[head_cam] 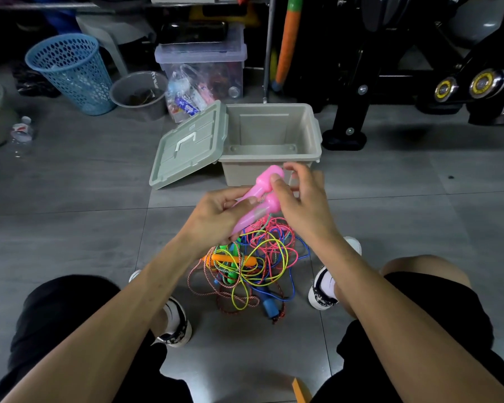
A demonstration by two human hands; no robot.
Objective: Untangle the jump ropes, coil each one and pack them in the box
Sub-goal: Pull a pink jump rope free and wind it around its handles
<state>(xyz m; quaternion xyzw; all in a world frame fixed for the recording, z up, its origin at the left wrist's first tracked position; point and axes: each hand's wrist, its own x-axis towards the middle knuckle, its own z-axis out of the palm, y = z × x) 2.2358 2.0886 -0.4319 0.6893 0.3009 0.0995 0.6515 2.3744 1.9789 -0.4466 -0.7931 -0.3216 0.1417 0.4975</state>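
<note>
**Pink handles up, rope still in the tangle**

While the left hand [216, 215] curls round the lower shafts of the two pink handles [258, 196], they lie side by side with their long axis running from lower left to upper right, bulb ends toward the box [274, 146]. Right hand [300, 199] sits at the upper end, thumb and fingers pinching near the bulbs. Pink rope drops straight down from the handles into the tangle of jump ropes [250, 266] on the floor, directly below both hands, between the feet. Box is open, nothing visible inside, just beyond the hands; lid [186, 146] leans on its left side. Likely next move: pull upward, away from the tangle. Both hands equally near.
</note>
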